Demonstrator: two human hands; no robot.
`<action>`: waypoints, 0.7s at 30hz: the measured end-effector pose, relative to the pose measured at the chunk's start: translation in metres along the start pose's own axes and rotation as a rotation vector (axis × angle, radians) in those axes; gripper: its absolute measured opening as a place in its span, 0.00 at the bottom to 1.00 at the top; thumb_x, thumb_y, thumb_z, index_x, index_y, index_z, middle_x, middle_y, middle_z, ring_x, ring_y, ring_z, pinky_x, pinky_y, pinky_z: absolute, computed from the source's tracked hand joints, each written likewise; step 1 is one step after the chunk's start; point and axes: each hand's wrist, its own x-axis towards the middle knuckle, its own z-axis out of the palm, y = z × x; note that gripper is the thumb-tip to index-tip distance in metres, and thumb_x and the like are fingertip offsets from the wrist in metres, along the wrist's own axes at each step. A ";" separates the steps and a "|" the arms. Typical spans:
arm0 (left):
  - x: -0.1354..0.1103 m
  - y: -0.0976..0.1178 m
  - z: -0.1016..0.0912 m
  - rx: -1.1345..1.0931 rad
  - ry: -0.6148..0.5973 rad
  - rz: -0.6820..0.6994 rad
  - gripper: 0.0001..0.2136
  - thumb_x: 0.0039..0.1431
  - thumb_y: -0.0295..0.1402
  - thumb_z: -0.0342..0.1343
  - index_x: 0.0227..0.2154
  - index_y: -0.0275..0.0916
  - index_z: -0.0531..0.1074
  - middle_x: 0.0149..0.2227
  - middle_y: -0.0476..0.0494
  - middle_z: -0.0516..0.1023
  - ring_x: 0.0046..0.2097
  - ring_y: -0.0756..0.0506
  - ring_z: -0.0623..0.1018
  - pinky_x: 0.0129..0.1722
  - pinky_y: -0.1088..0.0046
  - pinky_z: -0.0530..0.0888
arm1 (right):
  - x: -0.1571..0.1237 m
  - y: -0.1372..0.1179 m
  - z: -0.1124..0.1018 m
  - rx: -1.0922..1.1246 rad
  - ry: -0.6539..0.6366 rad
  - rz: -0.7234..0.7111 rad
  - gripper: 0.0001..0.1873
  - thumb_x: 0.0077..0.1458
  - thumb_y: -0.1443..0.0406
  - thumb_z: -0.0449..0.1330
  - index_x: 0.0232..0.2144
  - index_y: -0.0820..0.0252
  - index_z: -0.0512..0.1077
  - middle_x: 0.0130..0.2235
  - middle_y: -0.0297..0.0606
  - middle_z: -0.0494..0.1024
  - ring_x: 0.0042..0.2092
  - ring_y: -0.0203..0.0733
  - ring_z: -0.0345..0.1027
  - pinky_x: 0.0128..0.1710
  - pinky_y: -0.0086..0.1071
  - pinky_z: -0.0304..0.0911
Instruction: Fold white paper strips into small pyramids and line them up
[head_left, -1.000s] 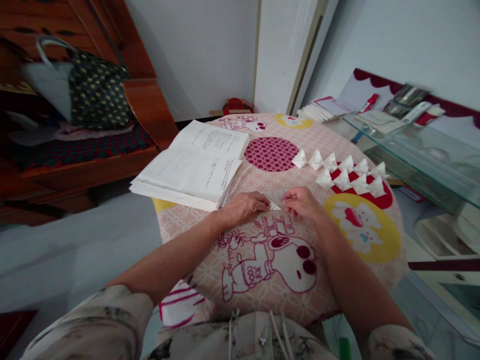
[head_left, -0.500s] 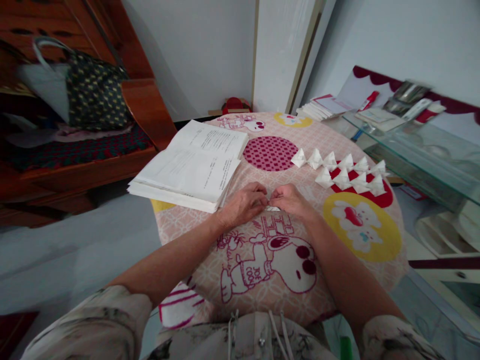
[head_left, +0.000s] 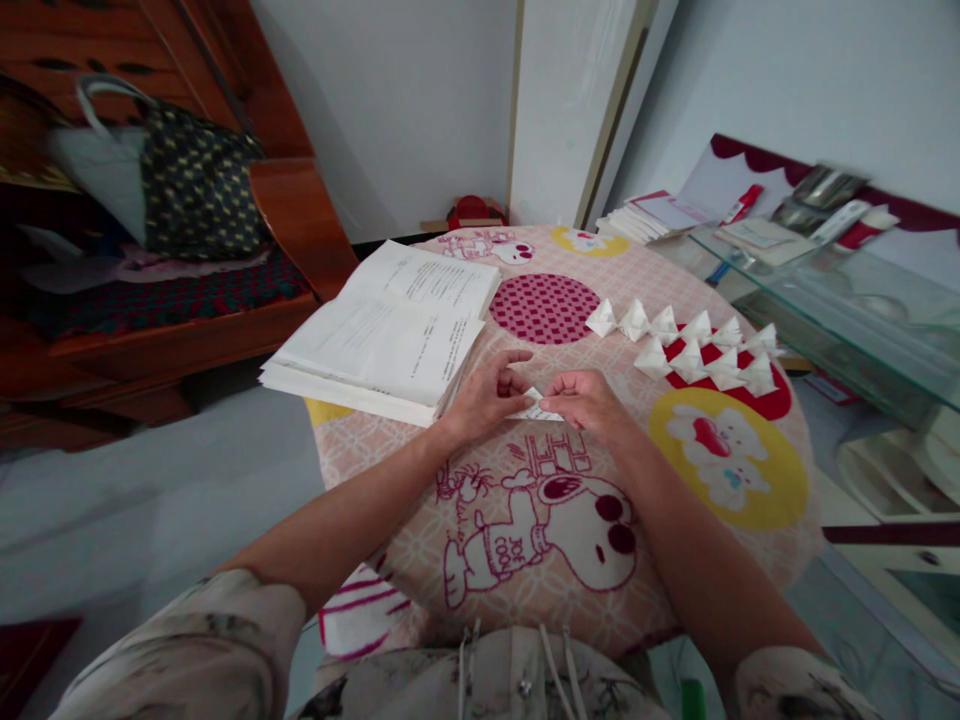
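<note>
Both hands meet over the middle of a round table covered by a pink cartoon-dog cloth (head_left: 570, 580). A small folded white paper piece (head_left: 536, 405) sits between them. My left hand (head_left: 486, 395) pinches its left side, index finger raised a little. My right hand (head_left: 586, 398) grips its right side with curled fingers. Beyond my right hand lie several folded white paper triangles (head_left: 690, 350) in two rows. An open book of printed pages (head_left: 390, 330) rests just left of my left hand.
A glass shelf (head_left: 840, 290) with papers and packets stands to the right, with stacked booklets (head_left: 637, 215) behind the table. A wooden bench (head_left: 150, 290) with a dotted bag (head_left: 191, 185) stands left. A red object (head_left: 474, 212) lies on the floor by the wall.
My hands moved together from slightly apart, then lifted the small paper piece a little off the cloth; my left index finger has straightened.
</note>
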 end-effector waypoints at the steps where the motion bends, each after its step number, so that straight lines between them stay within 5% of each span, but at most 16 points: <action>1: 0.000 0.000 0.000 -0.017 0.005 -0.006 0.30 0.55 0.30 0.64 0.60 0.36 0.62 0.34 0.49 0.77 0.31 0.53 0.76 0.30 0.78 0.69 | 0.001 0.000 -0.001 0.008 0.001 -0.013 0.10 0.48 0.58 0.64 0.26 0.58 0.70 0.20 0.27 0.66 0.21 0.31 0.54 0.20 0.27 0.49; 8: 0.002 0.003 0.000 -0.219 0.012 -0.057 0.34 0.50 0.28 0.68 0.60 0.34 0.64 0.31 0.51 0.79 0.29 0.54 0.75 0.28 0.79 0.67 | 0.002 0.003 -0.003 -0.030 -0.050 -0.169 0.15 0.51 0.54 0.66 0.27 0.61 0.75 0.22 0.31 0.72 0.24 0.33 0.62 0.23 0.28 0.53; 16: 0.001 0.008 0.003 -0.397 0.030 -0.183 0.34 0.46 0.27 0.71 0.59 0.32 0.69 0.29 0.50 0.79 0.26 0.54 0.75 0.27 0.79 0.67 | -0.002 0.002 0.005 0.202 -0.156 0.040 0.15 0.47 0.54 0.67 0.22 0.59 0.70 0.19 0.33 0.74 0.18 0.33 0.63 0.15 0.26 0.53; 21: 0.000 0.012 0.003 -0.348 -0.079 -0.364 0.16 0.54 0.40 0.68 0.34 0.29 0.78 0.26 0.43 0.79 0.25 0.51 0.76 0.24 0.77 0.71 | -0.001 0.003 0.001 0.213 -0.145 0.007 0.15 0.46 0.55 0.66 0.21 0.60 0.71 0.17 0.33 0.72 0.17 0.32 0.62 0.14 0.24 0.51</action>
